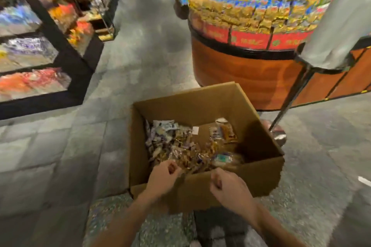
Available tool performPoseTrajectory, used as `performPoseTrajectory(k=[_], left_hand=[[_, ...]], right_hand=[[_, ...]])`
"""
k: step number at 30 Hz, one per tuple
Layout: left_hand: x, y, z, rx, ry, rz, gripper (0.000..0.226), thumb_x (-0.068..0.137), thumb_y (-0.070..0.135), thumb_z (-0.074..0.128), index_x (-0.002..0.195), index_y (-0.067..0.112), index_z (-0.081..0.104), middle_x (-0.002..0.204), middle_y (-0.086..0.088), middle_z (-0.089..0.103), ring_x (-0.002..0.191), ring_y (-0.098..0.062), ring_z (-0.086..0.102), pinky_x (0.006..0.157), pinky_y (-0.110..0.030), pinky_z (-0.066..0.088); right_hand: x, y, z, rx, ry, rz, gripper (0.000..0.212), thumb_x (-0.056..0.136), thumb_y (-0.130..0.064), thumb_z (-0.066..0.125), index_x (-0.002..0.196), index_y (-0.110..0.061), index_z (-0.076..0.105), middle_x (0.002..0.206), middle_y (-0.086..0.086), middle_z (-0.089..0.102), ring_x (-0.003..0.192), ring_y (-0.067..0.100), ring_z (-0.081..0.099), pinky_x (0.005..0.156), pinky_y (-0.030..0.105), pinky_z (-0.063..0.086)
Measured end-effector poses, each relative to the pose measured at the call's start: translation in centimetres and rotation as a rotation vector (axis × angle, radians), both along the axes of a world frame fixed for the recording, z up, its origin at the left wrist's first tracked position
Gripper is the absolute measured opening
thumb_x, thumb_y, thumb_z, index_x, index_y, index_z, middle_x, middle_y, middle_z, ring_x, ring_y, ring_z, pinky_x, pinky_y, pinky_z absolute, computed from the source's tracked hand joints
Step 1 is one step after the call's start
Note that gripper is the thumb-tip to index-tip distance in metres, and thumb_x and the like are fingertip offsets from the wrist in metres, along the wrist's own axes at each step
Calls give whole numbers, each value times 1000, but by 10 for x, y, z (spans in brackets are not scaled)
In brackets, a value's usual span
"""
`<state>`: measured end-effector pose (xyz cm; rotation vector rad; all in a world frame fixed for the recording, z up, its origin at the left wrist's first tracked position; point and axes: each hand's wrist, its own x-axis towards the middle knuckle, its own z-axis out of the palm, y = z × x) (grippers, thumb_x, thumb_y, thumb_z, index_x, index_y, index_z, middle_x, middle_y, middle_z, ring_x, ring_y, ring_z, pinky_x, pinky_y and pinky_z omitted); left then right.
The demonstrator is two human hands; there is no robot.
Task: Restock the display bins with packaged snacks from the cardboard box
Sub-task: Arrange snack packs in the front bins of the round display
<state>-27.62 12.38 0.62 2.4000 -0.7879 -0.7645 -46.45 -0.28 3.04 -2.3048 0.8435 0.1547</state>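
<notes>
The cardboard box (263,176) is sitting open on the floor, with packaged snacks (180,146) lying across its bottom. At its near rim the left hand (163,176) is curling over the snacks, hold undeterminable, and the right hand (228,186) is curling into an apparently empty fist. Advised: both hands should be scooping from beneath, not pinching wrappers.
</notes>
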Motion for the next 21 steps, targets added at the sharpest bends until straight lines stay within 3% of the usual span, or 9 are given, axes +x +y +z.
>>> performPoseTrajectory(k=[3, 6, 9, 13, 17, 21], left_hand=[[50, -17, -29, 70, 86, 112, 15, 95, 36, 64, 103, 24, 62, 92, 7, 63, 93, -15, 62, 81, -28, 49], [98, -32, -60, 75, 184, 276, 42, 92, 43, 65, 126, 21, 56, 120, 2, 61, 116, -21, 58, 97, -33, 47], [148, -50, -89, 125, 218, 472, 73, 87, 50, 69, 145, 16, 40, 140, -8, 48, 130, -28, 48, 104, -38, 43], [194, -70, -129, 145, 255, 624, 107, 78, 57, 76, 157, 13, 19, 156, -13, 31, 142, -33, 33, 114, -46, 35], [226, -95, -167, 106, 240, 673, 121, 75, 60, 76, 159, 17, 1, 165, -8, 15, 149, -29, 23, 114, -42, 31], [254, -118, -200, 44, 202, 644, 138, 63, 55, 88, 159, 22, -6, 167, -4, 8, 151, -25, 18, 117, -42, 28]], right_hand=[[53, -27, -20, 40, 78, 47, 9, 98, -35, 56, 105, -30, 54, 97, -11, 62, 88, 7, 58, 79, 23, 48], [109, -56, -42, 61, 155, 97, 10, 99, -32, 56, 108, -29, 54, 100, -12, 60, 88, 4, 57, 74, 18, 45], [177, -89, -77, 63, 221, 192, 15, 97, -31, 57, 110, -27, 53, 110, -5, 62, 101, 14, 61, 84, 28, 51], [276, -137, -122, 75, 321, 315, 59, 97, -36, 60, 148, -18, 36, 145, 6, 48, 128, 25, 53, 100, 36, 48], [359, -158, -167, 36, 292, 431, 84, 90, -52, 66, 153, -17, 23, 155, 7, 34, 140, 29, 38, 107, 41, 41], [411, -154, -221, -27, 288, 609, 116, 77, -61, 75, 158, -16, 4, 164, 3, 11, 152, 24, 11, 124, 43, 16]])
